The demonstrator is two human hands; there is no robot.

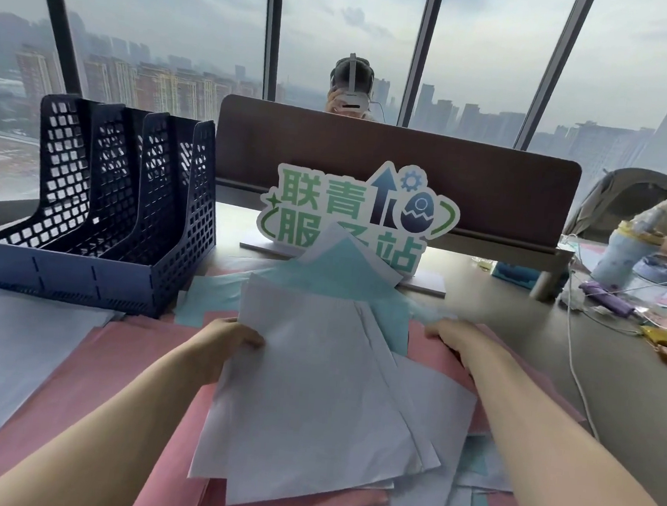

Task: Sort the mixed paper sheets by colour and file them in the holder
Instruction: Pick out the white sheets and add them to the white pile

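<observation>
my left hand [231, 338] pinches the left edge of the white sheets [311, 392]. my right hand [451, 336] is half hidden, so i cannot tell its grip. i should lift only white ones, square them, then slide them into the holder [98, 208], far left on the desk [517, 349].

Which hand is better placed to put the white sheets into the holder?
Left, probably. The left hand already grips the white sheets and is nearer the holder at left.

2 bare forearms, left hand [223, 338] and right hand [451, 336], no sleeves.
</observation>
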